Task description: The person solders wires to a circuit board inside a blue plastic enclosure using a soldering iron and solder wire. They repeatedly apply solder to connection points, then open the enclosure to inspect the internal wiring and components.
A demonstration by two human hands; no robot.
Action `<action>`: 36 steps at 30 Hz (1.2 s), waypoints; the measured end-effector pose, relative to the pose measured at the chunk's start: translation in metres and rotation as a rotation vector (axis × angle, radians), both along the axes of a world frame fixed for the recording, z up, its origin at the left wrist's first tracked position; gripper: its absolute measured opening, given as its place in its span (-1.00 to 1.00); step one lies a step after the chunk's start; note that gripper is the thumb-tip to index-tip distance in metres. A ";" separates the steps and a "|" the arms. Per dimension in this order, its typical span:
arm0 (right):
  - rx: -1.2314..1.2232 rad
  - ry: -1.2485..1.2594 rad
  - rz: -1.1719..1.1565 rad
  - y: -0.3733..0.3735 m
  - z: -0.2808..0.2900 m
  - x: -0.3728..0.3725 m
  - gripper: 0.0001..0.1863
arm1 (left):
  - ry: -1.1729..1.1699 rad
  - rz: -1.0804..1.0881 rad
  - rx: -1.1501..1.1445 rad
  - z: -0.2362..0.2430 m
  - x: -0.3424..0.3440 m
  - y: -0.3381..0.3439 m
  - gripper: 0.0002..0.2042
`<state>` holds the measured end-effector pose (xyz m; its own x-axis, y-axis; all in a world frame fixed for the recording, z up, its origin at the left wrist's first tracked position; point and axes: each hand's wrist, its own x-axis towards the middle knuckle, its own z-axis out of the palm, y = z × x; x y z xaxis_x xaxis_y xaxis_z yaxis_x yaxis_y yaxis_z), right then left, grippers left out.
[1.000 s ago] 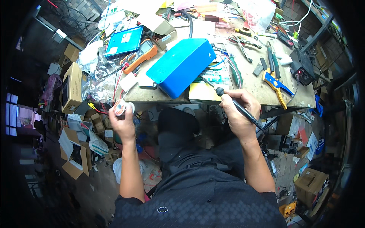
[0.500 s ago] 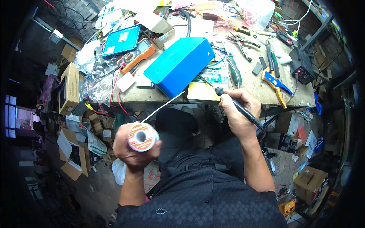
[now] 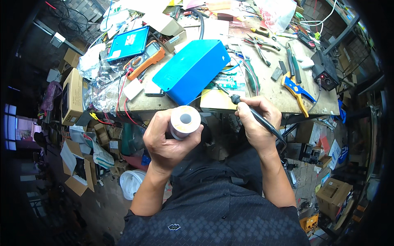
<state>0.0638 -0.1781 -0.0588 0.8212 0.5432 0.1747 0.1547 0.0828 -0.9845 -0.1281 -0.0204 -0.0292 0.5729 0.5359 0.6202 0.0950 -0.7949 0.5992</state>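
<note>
In the head view, the left hand (image 3: 162, 141) holds a spool (image 3: 185, 127) with the fingers and thumb curled around its side; the spool is in front of the near edge of the worktop (image 3: 266, 92), below the blue box (image 3: 193, 69). The spool is a short cylinder with a pale round flange facing the camera, a central hole and a faint orange tint. The right hand (image 3: 261, 131) is closed in a pen grip on a soldering iron (image 3: 258, 116), which has a black handle, a dark collar and a slim metal tip directed up and left toward a green circuit board (image 3: 230, 84); whether the tip touches anything cannot be told. Print on the spool flange is washed out. White labels lie on the shallow blue lid (image 3: 127, 45), dark print marks the side of the upright carton (image 3: 74, 98), and red print marks a clear plastic bag (image 3: 279, 16); all of it is too small to read. The blue box lies tilted to the worktop edge with a closed face upward, its interior hidden. On the floor, an open carton (image 3: 72, 158) with spread flaps contains dark items. A white bucket (image 3: 131, 184) contains whitish plastic.
</note>
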 end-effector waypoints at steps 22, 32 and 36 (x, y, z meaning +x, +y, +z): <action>-0.007 -0.012 0.009 0.000 0.000 0.001 -0.81 | 0.000 -0.001 -0.084 -0.005 0.005 0.001 -0.56; -0.057 -0.059 0.045 -0.002 -0.001 0.004 -0.79 | 0.005 -0.006 -0.081 -0.007 0.004 0.002 -0.56; -0.027 0.015 0.011 -0.001 0.001 0.002 -0.81 | 0.003 -0.006 -0.071 -0.007 0.005 0.002 -0.56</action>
<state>0.0653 -0.1787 -0.0579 0.8176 0.5567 0.1473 0.1387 0.0579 -0.9886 -0.1230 -0.0183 -0.0359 0.5780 0.5753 0.5787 0.0925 -0.7508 0.6540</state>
